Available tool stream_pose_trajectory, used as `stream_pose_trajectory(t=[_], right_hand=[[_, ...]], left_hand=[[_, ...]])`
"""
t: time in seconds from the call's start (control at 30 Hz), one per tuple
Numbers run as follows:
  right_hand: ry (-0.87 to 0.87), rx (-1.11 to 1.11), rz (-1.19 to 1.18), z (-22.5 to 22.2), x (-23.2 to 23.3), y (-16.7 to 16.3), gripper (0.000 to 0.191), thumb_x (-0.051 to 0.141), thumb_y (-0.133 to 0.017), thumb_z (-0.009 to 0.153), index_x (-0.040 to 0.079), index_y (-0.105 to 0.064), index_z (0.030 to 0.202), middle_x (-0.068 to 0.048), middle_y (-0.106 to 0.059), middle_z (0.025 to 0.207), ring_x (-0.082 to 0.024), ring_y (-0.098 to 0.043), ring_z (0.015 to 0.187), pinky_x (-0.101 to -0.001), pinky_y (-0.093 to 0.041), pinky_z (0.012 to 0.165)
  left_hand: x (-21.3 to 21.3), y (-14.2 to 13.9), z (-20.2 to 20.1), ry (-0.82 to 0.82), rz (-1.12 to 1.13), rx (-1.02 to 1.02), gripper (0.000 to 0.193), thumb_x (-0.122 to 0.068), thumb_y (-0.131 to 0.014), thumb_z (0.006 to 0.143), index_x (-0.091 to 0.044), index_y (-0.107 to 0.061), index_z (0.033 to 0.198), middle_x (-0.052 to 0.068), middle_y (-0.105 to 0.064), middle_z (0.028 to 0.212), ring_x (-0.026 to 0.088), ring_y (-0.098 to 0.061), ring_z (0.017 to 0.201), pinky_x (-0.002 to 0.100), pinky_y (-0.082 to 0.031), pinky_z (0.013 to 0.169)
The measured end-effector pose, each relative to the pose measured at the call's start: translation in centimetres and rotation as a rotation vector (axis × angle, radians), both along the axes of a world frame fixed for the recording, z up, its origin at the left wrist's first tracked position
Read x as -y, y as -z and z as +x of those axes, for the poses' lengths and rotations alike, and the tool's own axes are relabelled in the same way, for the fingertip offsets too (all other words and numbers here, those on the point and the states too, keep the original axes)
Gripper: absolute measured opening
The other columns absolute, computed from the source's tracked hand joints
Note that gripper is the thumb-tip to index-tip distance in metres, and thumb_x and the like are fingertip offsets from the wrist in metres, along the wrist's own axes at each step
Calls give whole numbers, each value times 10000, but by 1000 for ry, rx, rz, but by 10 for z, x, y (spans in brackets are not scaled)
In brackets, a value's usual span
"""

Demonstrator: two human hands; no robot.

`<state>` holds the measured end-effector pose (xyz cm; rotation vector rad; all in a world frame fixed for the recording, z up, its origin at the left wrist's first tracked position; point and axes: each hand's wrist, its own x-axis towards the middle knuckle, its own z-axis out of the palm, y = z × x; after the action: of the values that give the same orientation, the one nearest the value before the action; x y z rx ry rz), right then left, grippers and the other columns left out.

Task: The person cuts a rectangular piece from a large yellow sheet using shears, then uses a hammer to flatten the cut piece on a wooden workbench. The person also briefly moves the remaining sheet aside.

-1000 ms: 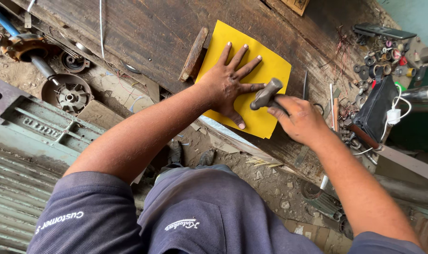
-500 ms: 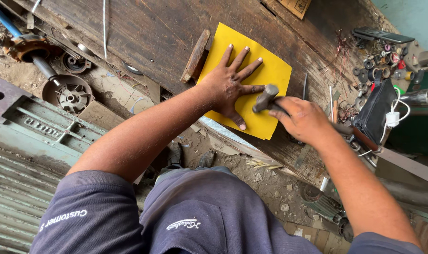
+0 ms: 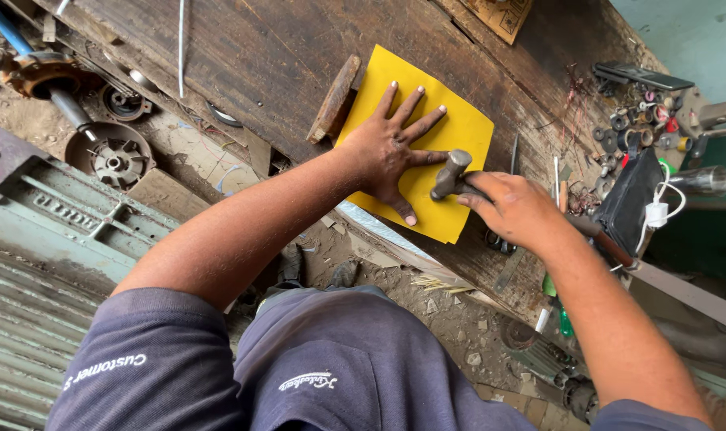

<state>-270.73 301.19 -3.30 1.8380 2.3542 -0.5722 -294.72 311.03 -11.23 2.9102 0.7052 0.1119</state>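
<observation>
Yellow sheet (image 3: 451,120): lies flat on the dark wooden desk (image 3: 259,56), near the desk's front edge, one corner pointing to 12 o'clock and another to 6 o'clock
Left hand (image 3: 387,152): pressed palm-down on the sheet, fingers spread wide toward 1 o'clock, thumb reaching toward 5 o'clock, holding nothing
Hammer (image 3: 451,174): metal head rests on or just over the sheet, just beside the left hand's fingertips at its 3 o'clock; I cannot tell whether it touches the sheet
Right hand (image 3: 514,209): closed around the hammer's handle, at 3 o'clock from the sheet's lower corner, over the desk's edge
Wooden block (image 3: 335,97): long and narrow, lying along the sheet's left edge at 9 o'clock, touching or just beside it
Small parts (image 3: 646,112): rings and washers scattered on the desk at 3 o'clock, well apart from the sheet
Black pouch (image 3: 630,203): at 3 o'clock from the right hand, with a white plug and cable (image 3: 658,211) lying on it
Metal rod (image 3: 181,36): thin, lying on the desk at 10 o'clock from the sheet
Rusty machine parts (image 3: 108,156): on the ground at 9 o'clock, beside a grey-green metal casing (image 3: 68,215)
</observation>
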Motion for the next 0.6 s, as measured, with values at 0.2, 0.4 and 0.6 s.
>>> stream_pose_trajectory(t=[0.2,0.4,0.6], right_hand=[[22,77,-7,3,0,-1,367,397,-666,930,161,-687,1209,-144,-727,1147,-413,-681,1008,-512,-542,832],[36,74,12,4,0,-1,365,409,-638,954,177,-676,1233,-126,-729,1140,-408,-682,1024,-504,-549,840],[97,90,-9,6,1,0,373,413,-652,948,183,-684,1240,-132,-727,1119,-400,-688,1005,-504,-549,838]], left_hand=[[0,2,0,1,-30,16,1253,-1066,-492,489,-442,-328,1563,186,-93,1683,518,-69,1514,747,5,1142],[0,3,0,8,-32,39,1248,-1063,-498,498,-439,-333,1565,184,-100,1685,517,-72,1519,745,8,1146],[-1,1,0,12,-23,14,1249,-1067,-493,494,-448,-320,1565,184,-92,1688,519,-75,1515,743,7,1142]])
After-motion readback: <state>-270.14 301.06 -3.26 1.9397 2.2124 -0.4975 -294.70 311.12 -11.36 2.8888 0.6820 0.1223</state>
